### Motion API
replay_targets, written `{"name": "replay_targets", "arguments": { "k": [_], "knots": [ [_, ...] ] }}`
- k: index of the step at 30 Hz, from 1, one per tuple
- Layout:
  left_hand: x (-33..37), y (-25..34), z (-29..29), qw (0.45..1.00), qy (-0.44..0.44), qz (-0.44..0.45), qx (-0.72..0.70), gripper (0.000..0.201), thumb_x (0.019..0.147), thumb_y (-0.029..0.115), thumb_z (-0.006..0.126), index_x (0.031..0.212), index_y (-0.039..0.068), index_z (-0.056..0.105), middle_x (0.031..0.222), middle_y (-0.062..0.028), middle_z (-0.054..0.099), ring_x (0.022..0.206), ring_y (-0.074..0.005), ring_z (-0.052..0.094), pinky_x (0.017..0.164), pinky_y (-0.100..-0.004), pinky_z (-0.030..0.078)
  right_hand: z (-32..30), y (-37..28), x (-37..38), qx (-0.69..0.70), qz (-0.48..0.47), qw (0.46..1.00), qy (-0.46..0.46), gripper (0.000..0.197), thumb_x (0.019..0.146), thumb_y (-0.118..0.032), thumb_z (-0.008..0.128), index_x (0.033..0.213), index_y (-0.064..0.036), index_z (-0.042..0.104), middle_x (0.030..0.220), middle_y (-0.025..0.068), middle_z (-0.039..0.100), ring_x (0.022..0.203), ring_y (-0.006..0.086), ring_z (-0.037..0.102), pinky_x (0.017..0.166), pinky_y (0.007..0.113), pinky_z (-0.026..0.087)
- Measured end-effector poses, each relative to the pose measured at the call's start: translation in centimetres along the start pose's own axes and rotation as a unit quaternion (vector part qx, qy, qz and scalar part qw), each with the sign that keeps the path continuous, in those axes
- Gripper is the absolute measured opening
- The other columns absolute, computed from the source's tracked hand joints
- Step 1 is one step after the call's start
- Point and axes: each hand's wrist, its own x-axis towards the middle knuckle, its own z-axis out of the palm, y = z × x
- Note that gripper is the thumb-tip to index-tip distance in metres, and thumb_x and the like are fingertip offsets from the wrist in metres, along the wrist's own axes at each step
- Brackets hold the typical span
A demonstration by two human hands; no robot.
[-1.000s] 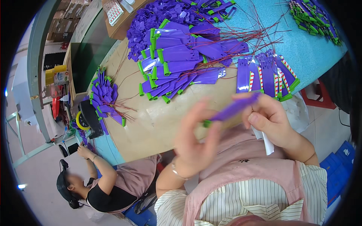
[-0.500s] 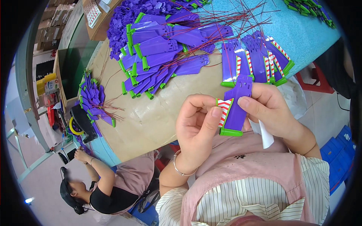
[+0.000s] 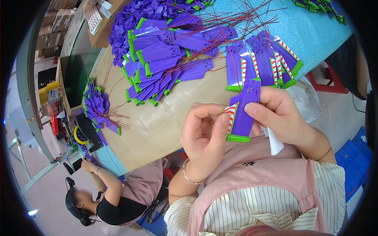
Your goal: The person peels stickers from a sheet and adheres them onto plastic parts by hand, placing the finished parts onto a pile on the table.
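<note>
My right hand (image 3: 280,114) grips a purple plastic wing piece (image 3: 245,110) with a green end, held upright above my lap. My left hand (image 3: 204,131) pinches a red-and-white striped sticker (image 3: 231,112) against the piece's left edge. A white strip of backing paper (image 3: 275,143) hangs below my right hand. Just beyond my hands, a row of purple wing pieces with striped stickers (image 3: 264,63) lies on the table. A big heap of plain purple and green wing pieces with thin red wires (image 3: 165,51) lies further back.
The table (image 3: 157,129) has a tan sheet and a blue surface (image 3: 315,31). A smaller bunch of purple pieces (image 3: 97,108) lies at its left edge. Another person (image 3: 114,200) sits lower left. Blue crates (image 3: 352,153) and a red stool (image 3: 328,78) stand at right.
The wing piece went from flat and blurred to upright between both hands. My left hand has closed in and presses the striped sticker on its edge.
</note>
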Motion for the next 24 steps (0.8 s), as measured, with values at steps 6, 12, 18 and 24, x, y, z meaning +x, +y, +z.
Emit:
{"name": "replay_targets", "arguments": {
  "k": [6,12,18,24],
  "knots": [
    [0.8,0.9,1.2,0.998,0.005,0.041,0.056,0.03,0.081,0.004,0.051,0.109,-0.004,0.044,0.096,-0.0125,0.05,0.087,-0.0168,0.053,0.078,-0.0283,0.044,0.4,0.7,-0.5,-0.121,-0.107,0.986,-0.046,0.012,0.087,-0.008,0.051,0.091,0.0011,0.058,0.064,0.0005,0.054,0.055,0.003,0.047,0.047,0.019,0.036],
    [-0.2,-0.3,0.6,0.997,-0.026,0.032,0.066,0.022,0.084,0.004,0.047,0.103,-0.005,0.045,0.099,-0.0158,0.052,0.088,-0.0187,0.053,0.079,-0.0267,0.041,-0.1,0.7,-0.5,-0.066,-0.126,0.99,-0.016,0.015,0.087,-0.009,0.051,0.095,0.0014,0.058,0.068,0.0014,0.056,0.06,0.0045,0.05,0.051,0.019,0.039],
    [-0.7,-0.5,0.4,0.989,0.073,0.081,0.1,0.017,0.085,0.01,0.052,0.094,-0.004,0.047,0.094,-0.0164,0.053,0.083,-0.019,0.052,0.072,-0.0252,0.041,0.0,-0.9,-0.7,0.063,-0.082,0.994,-0.036,0.015,0.087,-0.005,0.048,0.101,0.0022,0.049,0.078,0.0048,0.055,0.063,0.0095,0.056,0.057,0.02,0.045],
    [-0.2,-0.3,0.9,0.991,0.026,0.079,0.107,0.026,0.078,0.013,0.059,0.095,-0.003,0.048,0.087,-0.0132,0.05,0.077,-0.0194,0.049,0.069,-0.0269,0.041,0.1,0.6,-0.1,0.02,-0.142,0.989,-0.039,0.016,0.083,-0.001,0.055,0.098,0.0007,0.049,0.084,0.005,0.055,0.068,0.0079,0.057,0.057,0.018,0.046]
  ]
}}
